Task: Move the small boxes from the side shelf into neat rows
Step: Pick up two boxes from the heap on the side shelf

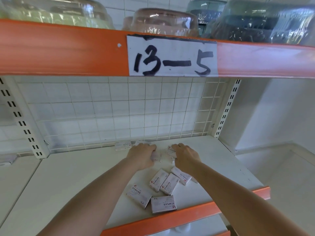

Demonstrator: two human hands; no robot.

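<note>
White shelf (pixel 68 176) holds staple boxes (pixel 163 183); hands (pixel 144 155) (pixel 185 155) each grip one.

White staple boxes (pixel 163 185) lie scattered flat near the shelf's (pixel 68 184) front edge; one box (pixel 123 145) sits by the back grid.

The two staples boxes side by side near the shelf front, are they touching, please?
Touching: the head view shows the left box and the right box with long sides pressed together, no gap.

Five staple boxes (pixel 160 191) lie near the shelf (pixel 68 184) front edge; one box (pixel 123 145) stands behind.
</note>
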